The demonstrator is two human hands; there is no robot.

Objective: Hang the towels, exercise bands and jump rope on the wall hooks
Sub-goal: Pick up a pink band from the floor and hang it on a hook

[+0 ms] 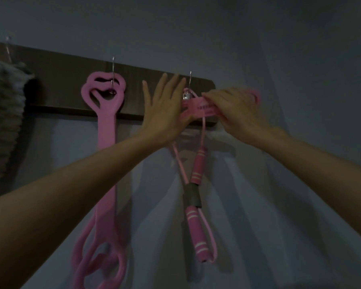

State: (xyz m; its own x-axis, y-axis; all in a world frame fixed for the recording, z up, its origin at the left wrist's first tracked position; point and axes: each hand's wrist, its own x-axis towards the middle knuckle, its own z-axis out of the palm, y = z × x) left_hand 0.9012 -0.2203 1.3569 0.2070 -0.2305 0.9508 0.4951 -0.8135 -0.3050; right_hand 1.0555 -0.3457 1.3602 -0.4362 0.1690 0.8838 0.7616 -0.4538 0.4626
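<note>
At centre frame I saw my right hand [233, 111] pinching a flat pink rubber exercise band [198, 106] beside the thin metal wall hook [190, 84], apparently touching it; my left hand [165, 107] was spread open.

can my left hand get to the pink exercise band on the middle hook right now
Probably yes. The left hand is open with fingers spread, just right of the pink exercise band, and nothing lies between them. It seems to steady the jump rope, though.

Right hand [236, 113] pinches pink band [198, 107].
</note>
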